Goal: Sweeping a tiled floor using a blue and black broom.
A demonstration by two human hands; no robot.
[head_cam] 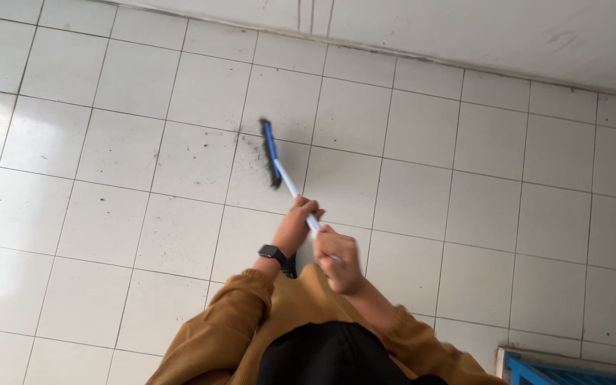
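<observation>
White square tiles [422, 214] with dark grout covered the floor, which ran up to a pale wall [465, 28] along its far edge, and a blue slatted thing [572, 371] showed at the near right corner. A person in a mustard-brown top stood over the tiles with a blue-headed broom [272, 153] held in both hands. The left hand [297, 224], a black watch [274, 253] on its wrist, was wrapped around the pale handle lower down, nearer the head; the right hand [338, 260] was closed around the handle just above it, the two almost touching. All the fingers were curled tight on the shaft, none spread. The broom head rested on the floor toward the far edge, turned nearly edge-on, with a smear of dark dust and grit [251, 153] just beside its left side and finer specks scattered over the tiles further left. To sweep well from here, it seemed best to keep the bristles flat on the tile, draw short overlapping strokes so the grit stayed together in one patch, press lightly so the fine dust was not flicked into the grout lines, and let the lower hand steer while the upper one pivoted.
</observation>
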